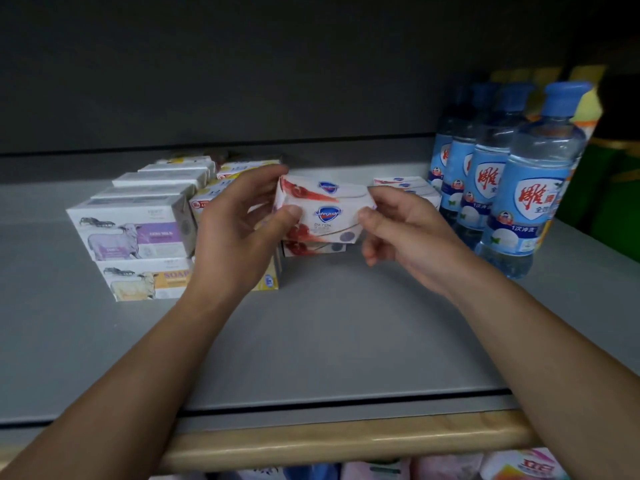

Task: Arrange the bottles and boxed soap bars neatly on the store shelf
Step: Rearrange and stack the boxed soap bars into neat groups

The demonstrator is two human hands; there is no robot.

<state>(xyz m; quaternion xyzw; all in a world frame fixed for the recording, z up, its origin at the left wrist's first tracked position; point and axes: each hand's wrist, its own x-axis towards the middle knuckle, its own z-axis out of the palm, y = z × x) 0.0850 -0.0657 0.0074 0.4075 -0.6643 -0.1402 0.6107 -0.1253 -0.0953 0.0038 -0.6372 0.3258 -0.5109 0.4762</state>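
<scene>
A white and red Safeguard soap box [325, 211] is held between both hands, just above another red and white box [313, 248] lying on the grey shelf [329, 323]. My left hand [239, 233] pinches its left end with thumb and fingers. Its right end is pinched by my right hand [401, 226]. At the left stand stacked sheep-print soap boxes [135, 233], purple over yellow [145, 278]. More Safeguard boxes [405, 185] lie behind my right hand. A row of blue-capped bottles [530, 188] runs back along the right side.
Yellow-labelled soap boxes [239, 169] sit behind my left hand. A wooden shelf edge [346, 441] runs along the front, with packaged goods [450, 467] below it. Green and yellow packages [613, 188] stand at the far right. The dark back wall [242, 81] closes the shelf.
</scene>
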